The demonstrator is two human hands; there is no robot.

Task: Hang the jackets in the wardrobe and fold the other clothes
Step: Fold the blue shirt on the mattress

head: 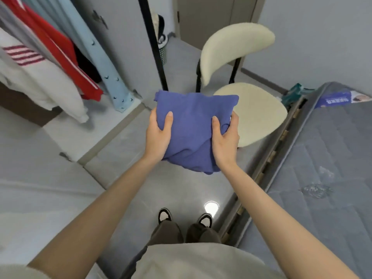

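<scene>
Head view: cream upholstered chair just ahead, grey mattress right, hanging jackets left. Both hands, left and right, grip the folded blue-purple garment in mid-air, long axis running away from the person.

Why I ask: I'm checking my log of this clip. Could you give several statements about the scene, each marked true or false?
1. The left hand and right hand both hold the blue garment. True.
2. The blue garment lies on the chair. False: it is held up before the chair.
3. A red garment hangs at the left. True.
4. The mattress is at the left. False: the mattress is at the right.
</scene>
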